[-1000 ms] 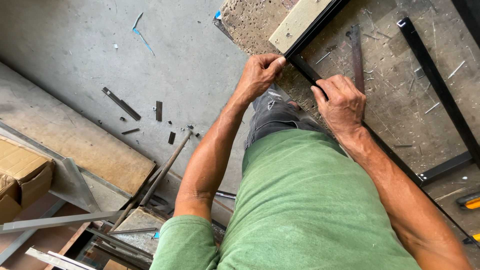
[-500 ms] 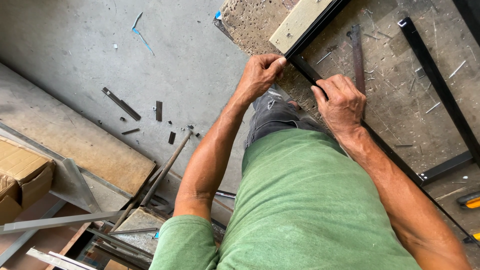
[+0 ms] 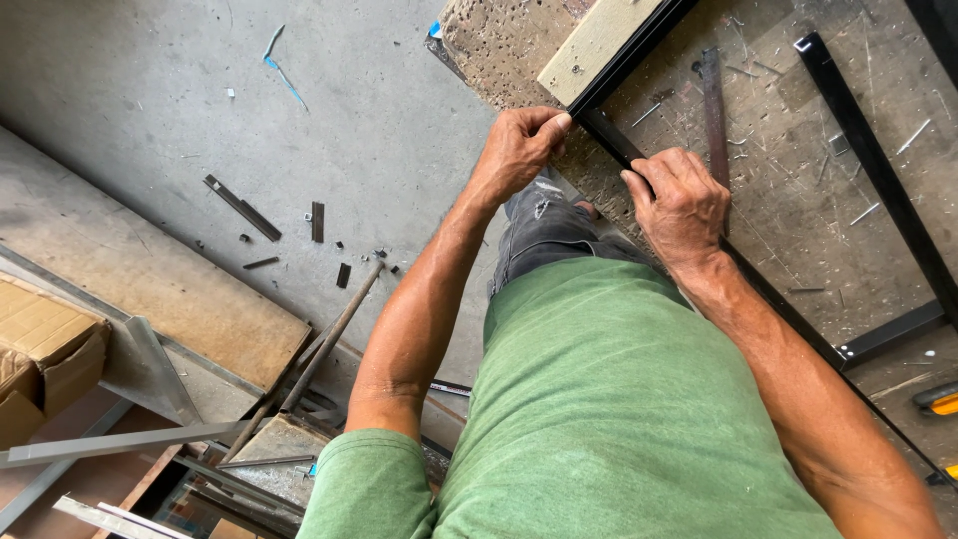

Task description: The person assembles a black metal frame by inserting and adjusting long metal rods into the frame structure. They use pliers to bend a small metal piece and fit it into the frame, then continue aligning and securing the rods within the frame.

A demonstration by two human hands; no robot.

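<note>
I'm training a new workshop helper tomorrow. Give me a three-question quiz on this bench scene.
1. True or false: both hands, the left hand and the right hand, touch the black metal bar at the workbench edge.
2. What colour is the person's shirt?
3. The cardboard box lies: A) on the bench, B) at the lower left, C) under the right hand.

Key: 1 true; 2 green; 3 B.

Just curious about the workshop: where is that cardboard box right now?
The cardboard box sits at the far left edge of the head view, beside the long wooden board, away from both hands.
</note>
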